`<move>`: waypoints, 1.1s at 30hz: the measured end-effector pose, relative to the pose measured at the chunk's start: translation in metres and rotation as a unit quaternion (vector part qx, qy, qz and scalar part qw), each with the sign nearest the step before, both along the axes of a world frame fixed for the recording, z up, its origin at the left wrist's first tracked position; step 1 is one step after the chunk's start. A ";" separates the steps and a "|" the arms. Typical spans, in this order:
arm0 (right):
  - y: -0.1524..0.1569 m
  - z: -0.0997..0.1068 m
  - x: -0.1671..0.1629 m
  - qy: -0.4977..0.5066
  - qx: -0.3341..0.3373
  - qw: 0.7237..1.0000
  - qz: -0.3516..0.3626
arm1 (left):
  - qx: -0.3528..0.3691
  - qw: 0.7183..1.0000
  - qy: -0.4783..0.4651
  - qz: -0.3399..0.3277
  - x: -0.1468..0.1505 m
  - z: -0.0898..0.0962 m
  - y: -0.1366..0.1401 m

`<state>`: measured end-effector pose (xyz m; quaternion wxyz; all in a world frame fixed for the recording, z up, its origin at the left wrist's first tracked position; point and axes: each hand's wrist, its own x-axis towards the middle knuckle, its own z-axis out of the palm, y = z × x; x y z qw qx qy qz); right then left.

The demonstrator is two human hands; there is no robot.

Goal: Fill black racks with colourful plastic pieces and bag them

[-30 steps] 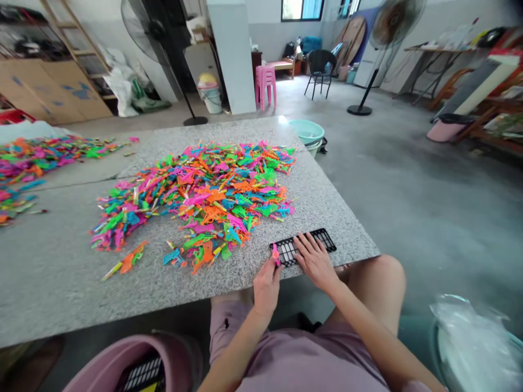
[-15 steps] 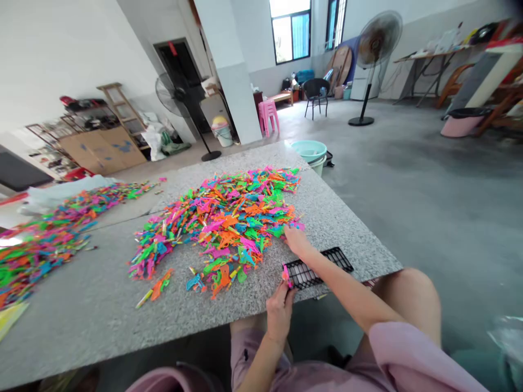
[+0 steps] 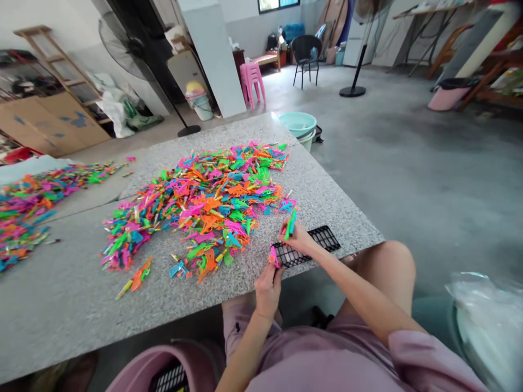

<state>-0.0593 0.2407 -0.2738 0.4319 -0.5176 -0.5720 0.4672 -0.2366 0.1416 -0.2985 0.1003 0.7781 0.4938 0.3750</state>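
A black plastic grid tray (image 3: 327, 237) lies near the table's edge in front of me. My left hand (image 3: 267, 288) is at its left end, fingers closed on a small pink toy gun (image 3: 273, 256) that sits against the tray's end. My right hand (image 3: 298, 238) is over the tray, pinching a green toy gun (image 3: 291, 224) with some blue on it. Left of my hands spreads a large pile of toy guns (image 3: 212, 201) in pink, orange, green and blue. A few loose ones (image 3: 137, 279) lie nearer the front edge.
A second colourful pile (image 3: 44, 201) lies farther left on the granite table (image 3: 81, 305). Below stands a pink tub (image 3: 134, 370) with another black grid in it. Turquoise basins (image 3: 300, 124) stand beyond the far corner. Clear plastic bags (image 3: 482, 310) are at lower right.
My right hand has drawn back from the pile to above the tray, now with a green toy gun in its fingers. My left hand stays at the tray's end. The view has tilted down.
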 end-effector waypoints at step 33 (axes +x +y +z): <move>0.116 0.040 0.063 -0.461 0.204 0.862 0.057 | -0.091 0.993 -0.046 -0.063 0.000 0.109 0.062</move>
